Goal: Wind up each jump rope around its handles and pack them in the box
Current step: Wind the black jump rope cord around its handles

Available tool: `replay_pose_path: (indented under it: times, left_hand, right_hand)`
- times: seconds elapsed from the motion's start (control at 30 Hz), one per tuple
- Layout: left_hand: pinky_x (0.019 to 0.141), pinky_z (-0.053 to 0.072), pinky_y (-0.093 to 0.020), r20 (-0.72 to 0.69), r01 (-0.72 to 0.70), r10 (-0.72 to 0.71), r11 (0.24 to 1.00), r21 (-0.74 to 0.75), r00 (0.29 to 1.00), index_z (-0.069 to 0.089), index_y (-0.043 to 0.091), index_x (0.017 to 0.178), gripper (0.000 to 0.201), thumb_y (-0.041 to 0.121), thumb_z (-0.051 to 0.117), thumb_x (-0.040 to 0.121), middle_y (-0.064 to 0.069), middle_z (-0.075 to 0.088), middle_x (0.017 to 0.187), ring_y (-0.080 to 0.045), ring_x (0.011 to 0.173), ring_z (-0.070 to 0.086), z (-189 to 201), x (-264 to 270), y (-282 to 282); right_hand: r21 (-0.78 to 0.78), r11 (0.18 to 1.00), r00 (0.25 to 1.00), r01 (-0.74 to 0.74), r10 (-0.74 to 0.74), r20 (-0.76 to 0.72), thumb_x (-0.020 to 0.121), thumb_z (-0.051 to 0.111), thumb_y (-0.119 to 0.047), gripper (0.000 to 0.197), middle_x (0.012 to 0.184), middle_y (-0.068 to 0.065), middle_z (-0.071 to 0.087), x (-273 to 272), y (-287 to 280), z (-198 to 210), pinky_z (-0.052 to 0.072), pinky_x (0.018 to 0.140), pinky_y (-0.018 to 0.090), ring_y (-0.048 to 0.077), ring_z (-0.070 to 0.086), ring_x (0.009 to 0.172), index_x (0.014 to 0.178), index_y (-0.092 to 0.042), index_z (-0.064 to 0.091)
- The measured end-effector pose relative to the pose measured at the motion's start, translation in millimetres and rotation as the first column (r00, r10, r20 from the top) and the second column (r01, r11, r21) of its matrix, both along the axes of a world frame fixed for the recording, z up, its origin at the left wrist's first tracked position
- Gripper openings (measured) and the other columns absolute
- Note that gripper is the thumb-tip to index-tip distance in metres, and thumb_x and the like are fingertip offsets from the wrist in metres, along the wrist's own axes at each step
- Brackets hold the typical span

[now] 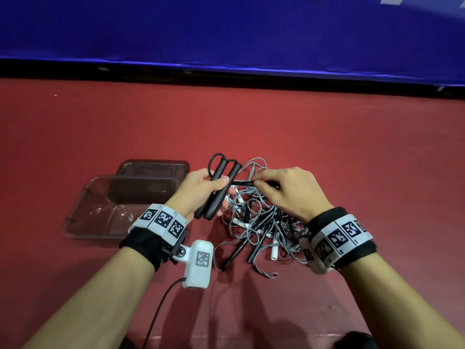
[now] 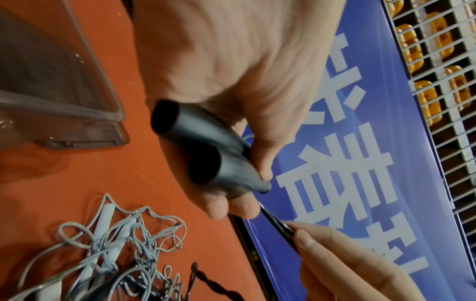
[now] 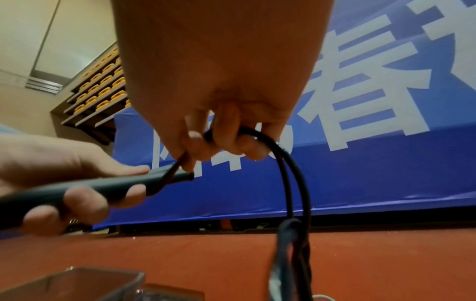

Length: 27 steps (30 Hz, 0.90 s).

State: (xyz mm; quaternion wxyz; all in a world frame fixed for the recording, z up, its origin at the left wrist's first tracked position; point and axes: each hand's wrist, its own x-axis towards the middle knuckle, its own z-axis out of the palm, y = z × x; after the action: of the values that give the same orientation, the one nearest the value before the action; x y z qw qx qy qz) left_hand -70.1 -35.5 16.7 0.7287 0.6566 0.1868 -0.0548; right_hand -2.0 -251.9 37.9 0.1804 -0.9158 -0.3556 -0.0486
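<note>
Floor [image 1: 327,117] red in head view, more orange-red from wrist cameras. Banner [image 1: 226,28] deep blue with white characters. Handles [image 1: 221,187] black, matte; cord [image 3: 285,163] black. Tangled pile of ropes [image 1: 256,217] — pale grey cords, white handles, some black ones. Box [image 1: 83,212] clear, smoky-brown tint. Wristbands [image 1: 161,219] black with white blocks bearing black-and-white square codes. Seats [image 3: 103,81] yellow — behind grey-white grille.
</note>
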Motion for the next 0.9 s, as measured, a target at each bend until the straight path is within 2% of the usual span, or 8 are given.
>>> replay_pose_path:
  times: [0.1, 0.2, 0.27, 0.43, 0.57, 0.77, 0.83, 0.9]
  left_hand:
    - [0.044, 0.054, -0.032, 0.002, -0.026, 0.026, 0.999, -0.048, 1.0, 0.056, 0.001, 0.112, 0.02, 0.014, 0.064, 0.1, -0.017, 0.077, 0.091, -0.023, 0.055, 0.064, 1, -3, -1]
    - [0.046, 0.055, -0.033, 0.021, -0.027, 0.028, 0.997, -0.073, 0.999, 0.055, 0.002, 0.114, 0.02, 0.015, 0.063, 0.101, -0.013, 0.077, 0.09, -0.022, 0.056, 0.064, 0, -5, -3]
    - [0.049, 0.056, -0.034, 0.048, 0.006, -0.003, 0.998, -0.063, 0.999, 0.056, 0.002, 0.118, 0.023, 0.016, 0.062, 0.101, -0.012, 0.077, 0.094, -0.023, 0.06, 0.064, 2, -6, 1]
    - [0.05, 0.052, -0.034, 0.126, 0.115, -0.091, 0.973, -0.2, 0.988, 0.05, 0.011, 0.115, 0.017, 0.015, 0.059, 0.101, -0.013, 0.072, 0.098, -0.025, 0.062, 0.061, 12, -12, -2]
    - [0.048, 0.05, -0.031, 0.132, 0.032, 0.013, 0.942, -0.334, 0.991, 0.047, 0.017, 0.106, 0.015, 0.017, 0.059, 0.098, -0.009, 0.071, 0.093, -0.022, 0.059, 0.059, 13, -13, -8]
    - [0.046, 0.054, -0.035, -0.09, 0.038, -0.028, 0.992, 0.12, 0.996, 0.048, 0.011, 0.108, 0.013, 0.011, 0.06, 0.102, -0.01, 0.074, 0.08, -0.027, 0.054, 0.064, 7, -5, -10]
    - [0.047, 0.051, -0.03, -0.111, 0.175, -0.141, 0.892, 0.417, 0.984, 0.049, 0.011, 0.11, 0.015, 0.012, 0.061, 0.101, -0.007, 0.069, 0.078, -0.027, 0.056, 0.063, 7, -2, -20]
    - [0.053, 0.049, -0.028, -0.192, 0.373, -0.33, 0.671, 0.641, 0.924, 0.052, 0.014, 0.116, 0.017, 0.016, 0.06, 0.101, -0.006, 0.067, 0.093, -0.023, 0.065, 0.061, 13, -1, -29]
  right_hand:
    - [-0.031, 0.998, 0.995, -0.054, 0.057, 0.084, 0.089, 0.057, -0.069, 0.039, 0.064, -0.008, 0.068, -3, 3, -3, 0.049, 0.06, 0.031, 0.016, 0.065, 0.066, 0.095, -0.035, 0.074]
    - [-0.043, 0.999, 0.989, -0.022, 0.028, 0.147, 0.092, 0.053, -0.066, 0.05, 0.049, -0.003, 0.054, -1, 4, -4, 0.046, 0.053, 0.032, 0.023, 0.056, 0.052, 0.071, -0.023, 0.067]
    - [-0.005, 1.0, 0.998, -0.016, 0.016, 0.064, 0.098, 0.045, -0.062, 0.056, 0.05, -0.001, 0.052, 3, 2, -6, 0.045, 0.052, 0.033, 0.018, 0.05, 0.049, 0.066, -0.018, 0.057]
    - [0.204, 0.972, 0.947, 0.117, -0.046, -0.319, 0.099, 0.062, -0.042, 0.031, 0.06, -0.008, 0.057, 17, -13, -7, 0.038, 0.056, 0.019, 0.001, 0.047, 0.054, 0.08, -0.019, 0.07]
    - [0.204, 0.978, 0.915, 0.051, 0.036, -0.402, 0.098, 0.066, -0.035, 0.016, 0.086, -0.015, 0.073, 9, -6, -5, 0.047, 0.074, 0.021, 0.003, 0.064, 0.079, 0.101, -0.025, 0.079]
    - [0.063, 0.98, 0.98, -0.187, 0.19, -0.058, 0.093, 0.072, -0.029, 0.015, 0.081, -0.008, 0.061, 2, 1, 15, 0.048, 0.065, 0.034, 0.014, 0.058, 0.071, 0.105, -0.029, 0.08]
    - [-0.023, 0.965, 0.965, -0.261, 0.262, 0.02, 0.091, 0.072, -0.029, 0.012, 0.084, -0.007, 0.062, -3, 7, 24, 0.051, 0.065, 0.037, 0.018, 0.061, 0.076, 0.101, -0.029, 0.079]
    - [-0.08, 0.948, 0.95, -0.308, 0.311, 0.032, 0.089, 0.074, -0.03, 0.01, 0.087, -0.009, 0.064, -5, 10, 30, 0.052, 0.068, 0.038, 0.017, 0.063, 0.082, 0.097, -0.03, 0.079]
